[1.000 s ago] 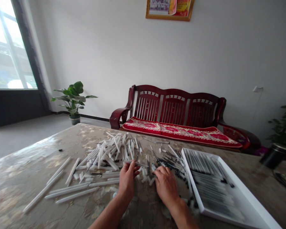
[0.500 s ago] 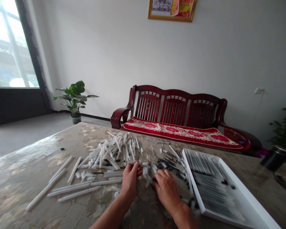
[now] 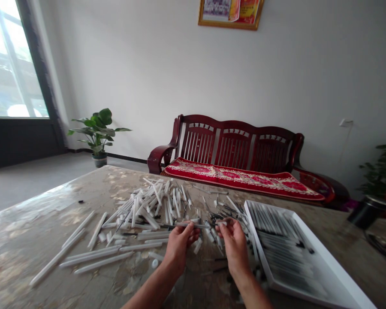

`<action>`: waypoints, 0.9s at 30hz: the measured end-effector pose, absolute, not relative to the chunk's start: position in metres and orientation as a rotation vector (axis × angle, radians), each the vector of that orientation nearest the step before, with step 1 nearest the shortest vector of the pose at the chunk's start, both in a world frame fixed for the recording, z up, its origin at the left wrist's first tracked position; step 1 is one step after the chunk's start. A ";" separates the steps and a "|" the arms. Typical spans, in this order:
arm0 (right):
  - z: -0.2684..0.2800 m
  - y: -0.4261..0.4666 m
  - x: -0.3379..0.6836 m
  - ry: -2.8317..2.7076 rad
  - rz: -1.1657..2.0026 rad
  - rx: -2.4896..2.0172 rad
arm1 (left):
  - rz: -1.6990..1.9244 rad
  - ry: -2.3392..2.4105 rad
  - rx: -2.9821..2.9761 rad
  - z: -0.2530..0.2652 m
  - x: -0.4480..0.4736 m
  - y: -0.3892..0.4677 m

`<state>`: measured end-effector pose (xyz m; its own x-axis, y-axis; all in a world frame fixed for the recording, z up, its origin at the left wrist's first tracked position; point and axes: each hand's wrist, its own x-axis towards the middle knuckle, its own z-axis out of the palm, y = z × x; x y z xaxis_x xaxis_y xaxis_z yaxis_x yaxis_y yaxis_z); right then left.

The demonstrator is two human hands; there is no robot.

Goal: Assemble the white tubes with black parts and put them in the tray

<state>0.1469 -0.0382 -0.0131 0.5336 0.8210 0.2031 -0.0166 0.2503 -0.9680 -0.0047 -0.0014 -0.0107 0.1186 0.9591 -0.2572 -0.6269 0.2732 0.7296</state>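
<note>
My left hand is closed in a pinch on a slim translucent tube, which lies roughly level and points toward the right hand. My right hand pinches a small whitish cap-like piece close to the tube's right end, with a small gap between them. Left of and behind the hands spreads a heap of white tubes. Dark thin rods and small parts lie just behind the right hand. Fingers partly hide both held pieces.
A white shallow box at the right holds rows of clear and dark pen-like sticks. Several long white tubes lie at the left on the patterned tabletop. A dark red wooden bench stands beyond the table.
My right hand has risen from the loose parts on the table and now pinches a small whitish piece. My left hand still holds the tube, now turned toward the right hand.
</note>
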 end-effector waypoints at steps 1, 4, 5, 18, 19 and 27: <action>-0.012 -0.039 0.145 -0.800 0.708 -1.168 | 1.230 0.798 0.502 -0.010 -0.005 -0.002; -0.010 -0.040 0.140 -0.727 0.809 -1.122 | 1.224 0.785 0.475 -0.008 -0.004 -0.002; -0.009 -0.040 0.138 -0.723 0.840 -1.111 | 1.223 0.781 0.468 -0.008 -0.004 -0.002; -0.015 -0.039 0.133 -0.825 0.891 -1.151 | 1.210 0.728 0.522 -0.011 -0.003 -0.005; -0.014 -0.039 0.133 -0.823 0.898 -1.159 | 1.213 0.719 0.540 -0.010 -0.004 -0.005; -0.001 -0.045 0.130 -0.736 1.046 -1.196 | 1.260 0.679 0.720 -0.008 -0.007 -0.005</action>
<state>0.1296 -0.0452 -0.0012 0.3711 0.9262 -0.0675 -0.2491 0.0292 -0.9680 -0.0067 -0.0054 -0.0076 0.1769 0.9825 -0.0589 -0.5900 0.1538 0.7926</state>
